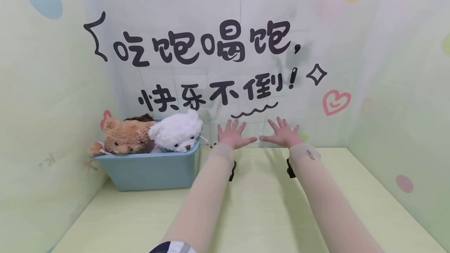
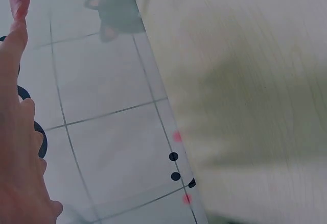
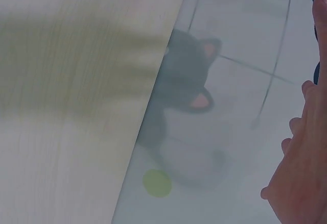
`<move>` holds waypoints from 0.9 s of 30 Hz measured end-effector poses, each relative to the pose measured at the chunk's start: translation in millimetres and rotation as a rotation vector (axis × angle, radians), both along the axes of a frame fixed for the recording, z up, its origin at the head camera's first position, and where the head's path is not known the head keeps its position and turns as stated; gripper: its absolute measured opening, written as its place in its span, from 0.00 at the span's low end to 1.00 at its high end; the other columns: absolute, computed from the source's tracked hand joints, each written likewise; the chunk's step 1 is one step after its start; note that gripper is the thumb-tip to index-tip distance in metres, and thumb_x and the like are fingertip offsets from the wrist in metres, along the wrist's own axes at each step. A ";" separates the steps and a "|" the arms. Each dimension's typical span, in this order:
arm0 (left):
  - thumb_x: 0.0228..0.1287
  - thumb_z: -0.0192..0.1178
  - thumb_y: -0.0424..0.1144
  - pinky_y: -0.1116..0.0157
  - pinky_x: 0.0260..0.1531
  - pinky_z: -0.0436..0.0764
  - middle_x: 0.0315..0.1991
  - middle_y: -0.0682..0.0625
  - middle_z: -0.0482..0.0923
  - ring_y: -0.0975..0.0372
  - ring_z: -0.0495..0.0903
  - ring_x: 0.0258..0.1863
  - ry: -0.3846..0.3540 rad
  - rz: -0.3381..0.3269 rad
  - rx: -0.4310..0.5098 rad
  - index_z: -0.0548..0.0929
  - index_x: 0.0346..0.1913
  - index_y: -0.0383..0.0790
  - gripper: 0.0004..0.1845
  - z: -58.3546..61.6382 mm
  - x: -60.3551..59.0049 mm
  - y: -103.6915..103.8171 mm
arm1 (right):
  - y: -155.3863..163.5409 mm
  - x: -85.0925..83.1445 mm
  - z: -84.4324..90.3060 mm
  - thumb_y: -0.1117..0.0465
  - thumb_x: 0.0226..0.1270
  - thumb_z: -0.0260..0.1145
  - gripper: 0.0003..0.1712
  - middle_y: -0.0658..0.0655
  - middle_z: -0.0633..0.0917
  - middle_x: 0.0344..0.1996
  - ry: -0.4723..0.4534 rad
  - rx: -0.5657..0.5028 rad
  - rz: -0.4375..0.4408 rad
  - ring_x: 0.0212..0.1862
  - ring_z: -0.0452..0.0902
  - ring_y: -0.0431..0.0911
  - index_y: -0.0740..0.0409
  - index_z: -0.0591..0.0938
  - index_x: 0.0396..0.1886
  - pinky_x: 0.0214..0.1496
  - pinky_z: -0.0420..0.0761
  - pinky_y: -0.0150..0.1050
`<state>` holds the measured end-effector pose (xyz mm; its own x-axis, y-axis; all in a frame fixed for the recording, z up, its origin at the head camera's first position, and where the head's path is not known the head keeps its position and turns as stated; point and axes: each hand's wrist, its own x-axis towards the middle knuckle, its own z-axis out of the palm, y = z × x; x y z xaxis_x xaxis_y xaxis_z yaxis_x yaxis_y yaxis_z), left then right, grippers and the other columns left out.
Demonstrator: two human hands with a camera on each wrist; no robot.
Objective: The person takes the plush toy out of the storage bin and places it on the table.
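Observation:
Both of my hands are stretched forward over the far part of a pale green table (image 1: 253,206), palms down, fingers spread and straight, holding nothing. My left hand (image 1: 233,132) and my right hand (image 1: 281,132) hover side by side with thumbs nearly touching, close to the back wall. In the left wrist view the left hand (image 2: 20,147) shows at the left edge against the tiled wall. Along the right edge of the right wrist view appears the right hand (image 3: 301,163). A blue bin (image 1: 151,169) stands to the left of my left hand.
The blue bin at the back left holds a brown teddy bear (image 1: 123,136) and a white teddy bear (image 1: 177,131). Walls with printed characters and coloured dots enclose the table at the back, left and right.

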<state>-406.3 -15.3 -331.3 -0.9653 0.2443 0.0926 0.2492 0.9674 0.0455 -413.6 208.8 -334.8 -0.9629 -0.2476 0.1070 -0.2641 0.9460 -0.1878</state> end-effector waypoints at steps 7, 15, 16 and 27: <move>0.58 0.33 0.79 0.40 0.67 0.40 0.78 0.53 0.38 0.52 0.35 0.76 0.012 -0.065 0.072 0.46 0.77 0.62 0.47 -1.0 -8.5 -0.3 | 9.2 -0.7 -0.8 0.24 0.60 0.50 0.56 0.67 0.41 0.76 0.012 -0.069 0.066 0.75 0.33 0.65 0.51 0.48 0.78 0.61 0.35 0.76; 0.62 0.32 0.77 0.40 0.67 0.41 0.78 0.50 0.38 0.51 0.36 0.76 0.063 -0.208 0.119 0.43 0.77 0.63 0.44 17.8 1.4 0.9 | 20.8 13.9 4.4 0.30 0.65 0.53 0.52 0.66 0.42 0.76 0.073 -0.173 0.186 0.75 0.35 0.65 0.51 0.47 0.78 0.61 0.37 0.76; 0.62 0.33 0.77 0.40 0.67 0.41 0.78 0.50 0.37 0.51 0.36 0.76 0.064 -0.222 0.117 0.43 0.77 0.63 0.44 20.2 4.9 -0.2 | 22.3 17.5 5.5 0.31 0.65 0.54 0.52 0.65 0.42 0.76 0.086 -0.174 0.199 0.75 0.35 0.64 0.50 0.46 0.78 0.61 0.37 0.75; 0.61 0.35 0.77 0.43 0.67 0.37 0.78 0.55 0.32 0.55 0.30 0.76 0.175 -0.431 0.017 0.42 0.77 0.64 0.45 29.1 76.6 -40.5 | 21.6 81.8 22.7 0.35 0.57 0.66 0.58 0.59 0.40 0.77 0.240 -0.121 0.425 0.75 0.33 0.62 0.48 0.47 0.78 0.62 0.34 0.74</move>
